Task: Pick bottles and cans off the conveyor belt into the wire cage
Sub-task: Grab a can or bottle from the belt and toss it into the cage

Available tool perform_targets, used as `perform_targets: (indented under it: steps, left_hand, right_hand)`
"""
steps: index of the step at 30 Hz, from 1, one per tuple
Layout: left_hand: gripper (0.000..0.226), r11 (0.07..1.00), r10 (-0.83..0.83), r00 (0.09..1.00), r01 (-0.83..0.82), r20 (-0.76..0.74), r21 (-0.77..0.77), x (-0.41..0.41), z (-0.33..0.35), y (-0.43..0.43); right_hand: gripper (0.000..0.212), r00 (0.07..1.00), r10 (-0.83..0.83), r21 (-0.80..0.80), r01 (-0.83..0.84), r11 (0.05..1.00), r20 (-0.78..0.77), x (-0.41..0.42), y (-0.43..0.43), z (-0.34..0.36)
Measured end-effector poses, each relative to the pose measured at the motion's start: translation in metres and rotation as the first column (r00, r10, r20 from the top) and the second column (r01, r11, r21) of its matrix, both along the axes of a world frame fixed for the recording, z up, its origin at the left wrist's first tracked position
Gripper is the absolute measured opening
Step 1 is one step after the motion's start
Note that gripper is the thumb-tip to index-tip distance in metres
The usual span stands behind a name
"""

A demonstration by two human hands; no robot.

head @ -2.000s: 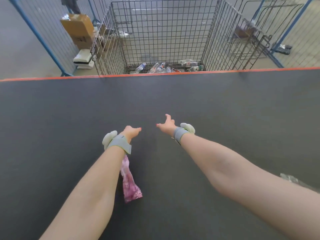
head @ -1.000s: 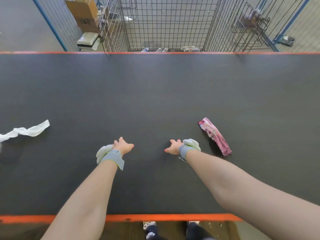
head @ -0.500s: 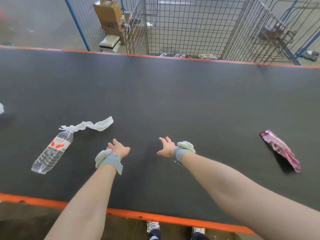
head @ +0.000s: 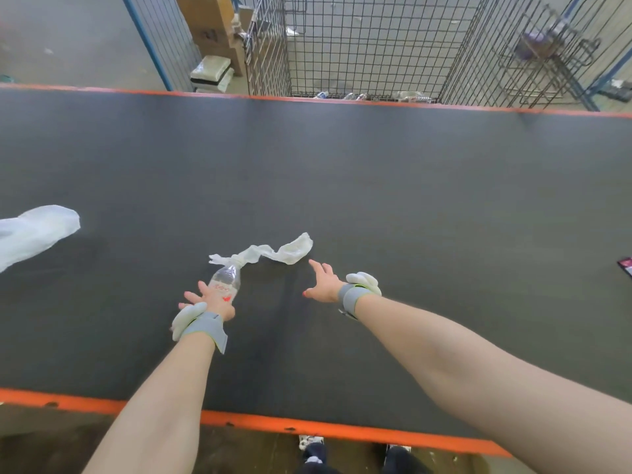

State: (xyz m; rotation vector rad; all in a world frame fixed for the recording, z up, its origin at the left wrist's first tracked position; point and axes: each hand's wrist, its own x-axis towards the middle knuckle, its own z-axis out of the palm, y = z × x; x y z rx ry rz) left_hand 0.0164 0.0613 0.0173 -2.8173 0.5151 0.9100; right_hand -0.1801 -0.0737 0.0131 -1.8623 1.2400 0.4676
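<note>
Left hand [head: 199, 298] at base of bottle [head: 226, 283], fingers splayed; actual hold unclear. Right hand [head: 323, 285] spread, holding nothing, near white plastic strip [head: 273, 253] on belt [head: 410, 200]. Bottle neck touches strip.

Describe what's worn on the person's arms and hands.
Forearms are bare, with no sleeves or gloves. The left hand and right hand have pink-red painted nails. Each wrist wears a grey strap, the left strap and right strap, carrying a lumpy white pod: left pod, right pod.
</note>
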Motion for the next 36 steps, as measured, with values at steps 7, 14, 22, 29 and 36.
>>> perform_targets:
  steps: [7,14,22,29,36]
  left_hand:
    - [0.083,0.953,0.009,0.921,-0.126,-0.390,-0.275,-0.026,0.013,-0.056]
    - [0.069,0.746,0.098,0.612,-0.567,-0.785,-0.350,-0.050,0.046,-0.169]
    - [0.083,0.557,0.123,0.285,-0.813,-0.951,-0.172,-0.056,0.069,-0.341]
    - [0.091,0.621,-0.089,0.460,-0.668,-0.884,-0.410,-0.033,0.137,-0.510]
    - [0.069,0.830,-0.075,0.705,-0.348,-0.706,-0.435,-0.058,0.081,-0.450]
  right_hand:
    - [0.079,0.989,-0.106,-0.055,0.112,0.992,0.107,-0.009,-0.030,-0.001]
    - [0.070,0.910,-0.336,-0.071,0.362,0.929,0.241,-0.027,-0.104,0.019]
    - [0.067,0.839,-0.490,-0.048,0.514,0.856,0.236,-0.042,-0.230,0.024]
    - [0.066,0.775,-0.522,-0.015,0.564,0.826,0.356,-0.012,-0.334,0.033]
    - [0.067,0.787,-0.507,-0.020,0.548,0.836,0.352,-0.006,-0.330,0.052]
